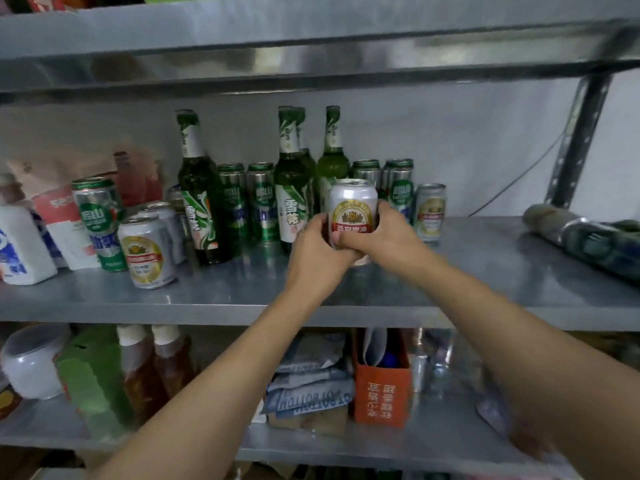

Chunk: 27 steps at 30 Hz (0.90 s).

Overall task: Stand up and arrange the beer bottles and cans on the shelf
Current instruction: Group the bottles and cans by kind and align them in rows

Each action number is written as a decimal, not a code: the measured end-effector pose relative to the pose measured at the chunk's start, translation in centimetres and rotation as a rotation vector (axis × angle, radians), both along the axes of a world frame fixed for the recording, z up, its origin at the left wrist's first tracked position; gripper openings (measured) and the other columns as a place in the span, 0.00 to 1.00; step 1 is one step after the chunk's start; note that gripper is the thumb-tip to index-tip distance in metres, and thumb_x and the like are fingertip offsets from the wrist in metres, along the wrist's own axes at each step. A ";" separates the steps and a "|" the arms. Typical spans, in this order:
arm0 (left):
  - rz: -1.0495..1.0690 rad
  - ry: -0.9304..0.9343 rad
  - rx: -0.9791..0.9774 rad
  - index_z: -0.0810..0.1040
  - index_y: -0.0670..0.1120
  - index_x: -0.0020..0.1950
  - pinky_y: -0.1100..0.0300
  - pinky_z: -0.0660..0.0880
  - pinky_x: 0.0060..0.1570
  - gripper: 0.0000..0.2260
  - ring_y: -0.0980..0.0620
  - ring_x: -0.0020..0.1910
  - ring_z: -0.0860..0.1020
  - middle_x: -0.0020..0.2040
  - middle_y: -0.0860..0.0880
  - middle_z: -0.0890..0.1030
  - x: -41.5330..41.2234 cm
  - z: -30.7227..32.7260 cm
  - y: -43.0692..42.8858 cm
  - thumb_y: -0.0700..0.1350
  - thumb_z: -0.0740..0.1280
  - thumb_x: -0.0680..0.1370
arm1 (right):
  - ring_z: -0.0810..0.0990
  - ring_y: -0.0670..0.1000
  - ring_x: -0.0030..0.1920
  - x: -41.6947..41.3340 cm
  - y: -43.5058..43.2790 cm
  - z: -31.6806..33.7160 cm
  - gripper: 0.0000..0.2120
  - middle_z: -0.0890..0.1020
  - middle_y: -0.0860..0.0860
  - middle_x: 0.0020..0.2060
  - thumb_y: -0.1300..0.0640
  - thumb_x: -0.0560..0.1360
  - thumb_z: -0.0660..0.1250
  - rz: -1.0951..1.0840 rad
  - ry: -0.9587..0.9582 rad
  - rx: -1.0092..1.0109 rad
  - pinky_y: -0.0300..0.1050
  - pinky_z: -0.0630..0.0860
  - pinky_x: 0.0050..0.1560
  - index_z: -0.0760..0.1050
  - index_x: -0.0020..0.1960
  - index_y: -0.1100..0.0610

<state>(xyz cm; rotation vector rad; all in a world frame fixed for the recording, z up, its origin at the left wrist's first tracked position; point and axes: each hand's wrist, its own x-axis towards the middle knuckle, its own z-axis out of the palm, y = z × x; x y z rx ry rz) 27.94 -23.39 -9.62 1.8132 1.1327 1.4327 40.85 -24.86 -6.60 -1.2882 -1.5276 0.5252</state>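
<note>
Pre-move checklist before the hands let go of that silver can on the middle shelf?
1. Grip: left hand and right hand both hold the silver can with red and gold label: ok.
2. Can upright: ok.
3. Can base seated on the grey metal shelf: cannot tell, fingers hide it.
4. Tall green glass bottles behind it upright: ok.
5. Green and silver cans at the shelf's right end standing: not ok, lying down.
</note>
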 end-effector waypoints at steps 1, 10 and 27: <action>-0.003 -0.001 0.001 0.74 0.57 0.56 0.59 0.80 0.44 0.23 0.59 0.46 0.81 0.45 0.58 0.82 1.4 0.0 0.0 0.50 0.74 0.62 | 0.82 0.45 0.48 1.3 -0.4 0.0 0.28 0.83 0.49 0.50 0.52 0.63 0.79 -0.030 -0.004 -0.003 0.41 0.80 0.47 0.73 0.59 0.54; -0.068 0.062 0.074 0.75 0.50 0.63 0.69 0.71 0.33 0.26 0.62 0.37 0.76 0.38 0.61 0.76 12.3 -0.3 0.9 0.48 0.72 0.64 | 0.80 0.49 0.45 9.6 -0.9 -1.4 0.23 0.80 0.49 0.45 0.52 0.64 0.79 -0.353 0.031 0.065 0.43 0.78 0.44 0.70 0.51 0.52; -0.248 0.155 0.003 0.66 0.49 0.75 0.55 0.77 0.57 0.32 0.48 0.56 0.79 0.60 0.45 0.80 23.2 -1.1 7.0 0.29 0.60 0.72 | 0.77 0.48 0.43 20.9 8.6 -1.8 0.20 0.78 0.48 0.44 0.56 0.67 0.75 -0.520 0.090 0.069 0.33 0.70 0.34 0.72 0.56 0.56</action>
